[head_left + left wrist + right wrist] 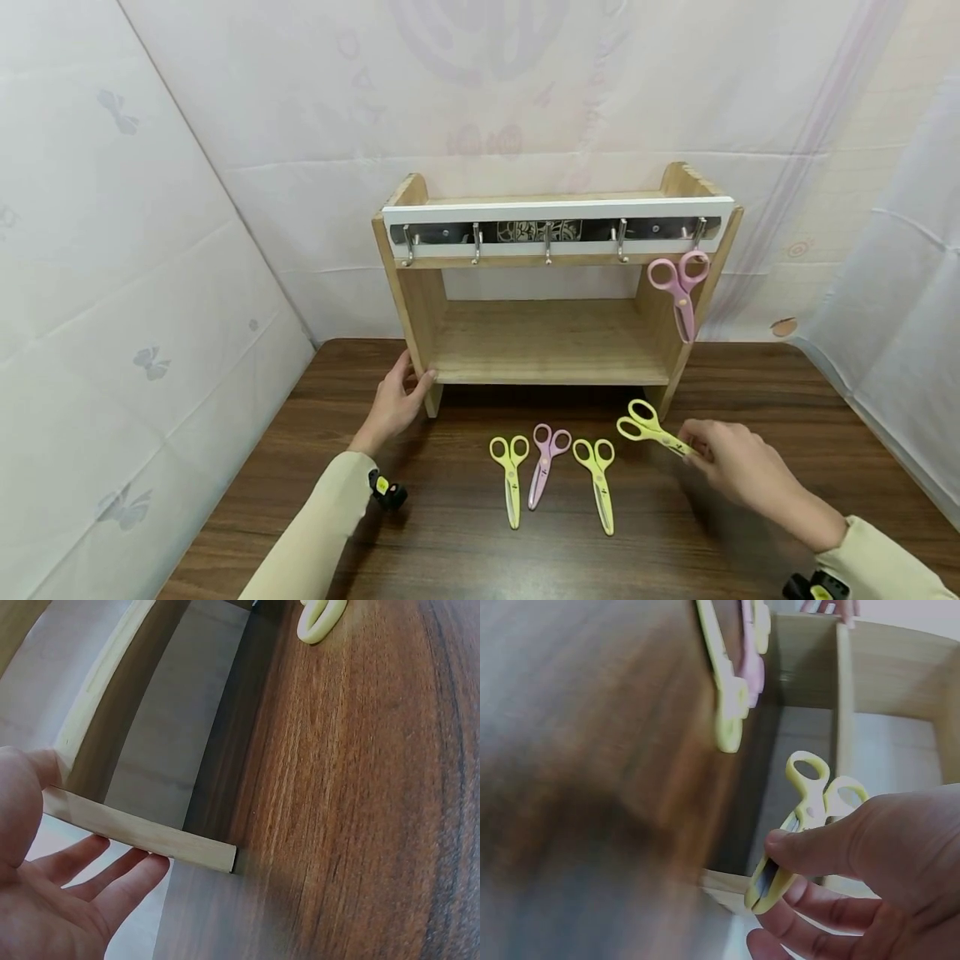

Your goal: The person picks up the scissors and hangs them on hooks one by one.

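My right hand [738,462] pinches a pair of yellow scissors [648,429] by the blade end, its handle loops pointing toward the shelf. In the right wrist view, thumb and fingers close on the blades of these scissors [810,795]. My left hand [393,400] holds the lower left side panel of the wooden shelf [555,337], thumb at the front and fingers along the outer face [139,832]. Pink scissors [681,292] hang by one loop from the rightmost hook [701,233]. On the table lie yellow scissors [511,479], pink scissors [546,467] and more yellow scissors [597,483].
A white rail [525,208] with several metal hooks runs across the shelf's upper front. The other hooks, such as the leftmost hook [408,246], carry nothing. Under everything is a dark wooden table [450,558]. White patterned cloth [315,100] hangs behind and at both sides.
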{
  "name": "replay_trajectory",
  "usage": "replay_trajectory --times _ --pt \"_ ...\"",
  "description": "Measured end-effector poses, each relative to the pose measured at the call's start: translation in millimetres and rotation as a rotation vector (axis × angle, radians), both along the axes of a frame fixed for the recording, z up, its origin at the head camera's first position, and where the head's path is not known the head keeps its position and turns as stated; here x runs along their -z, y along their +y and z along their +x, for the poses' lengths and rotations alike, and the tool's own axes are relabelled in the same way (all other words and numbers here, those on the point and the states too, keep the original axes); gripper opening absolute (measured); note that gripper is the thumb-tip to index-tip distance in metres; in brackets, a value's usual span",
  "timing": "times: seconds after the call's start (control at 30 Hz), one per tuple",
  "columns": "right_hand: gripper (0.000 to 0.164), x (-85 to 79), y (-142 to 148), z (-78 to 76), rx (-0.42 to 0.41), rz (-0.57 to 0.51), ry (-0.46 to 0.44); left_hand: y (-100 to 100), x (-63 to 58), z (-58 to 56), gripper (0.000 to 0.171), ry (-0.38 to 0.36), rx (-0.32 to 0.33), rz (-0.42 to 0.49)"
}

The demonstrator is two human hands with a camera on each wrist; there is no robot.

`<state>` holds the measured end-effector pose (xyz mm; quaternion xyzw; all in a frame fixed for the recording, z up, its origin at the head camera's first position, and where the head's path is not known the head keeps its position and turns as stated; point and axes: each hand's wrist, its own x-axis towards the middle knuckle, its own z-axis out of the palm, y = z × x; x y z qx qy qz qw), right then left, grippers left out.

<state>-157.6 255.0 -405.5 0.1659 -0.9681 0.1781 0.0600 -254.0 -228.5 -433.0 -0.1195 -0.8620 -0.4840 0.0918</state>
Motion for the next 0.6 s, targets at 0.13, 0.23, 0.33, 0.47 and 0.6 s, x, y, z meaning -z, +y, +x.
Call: replay_trajectory --times 0.13,0.23,0.33,0.47,0.6 --pt "0.02 -20.4 -0.5 -2.3 0.005 -0.021 0.066 0.1 -0.3 0.4 0.065 -0.012 -0.005 0.002" --pt "0.017 -36.1 -1.0 -4.7 -0.003 -0.032 0.127 2.1 -4.3 3.9 0.064 -0.021 -0.008 0.017" --pt "0.017 -50.1 -2.0 -7.5 -0.022 -0.047 0.215 1.9 -3.4 3.3 0.062 -0.019 -0.011 0.026" --pt "0.021 -62.8 -4.6 -10.8 -0.037 -0.083 0.35 0.0 -0.6 -0.1 0.062 -0.014 -0.018 0.025" --pt "0.023 -72.2 -7.8 -14.5 -0.05 -0.128 0.445 0.1 -1.7 -0.6 0.064 -0.014 -0.019 0.023"
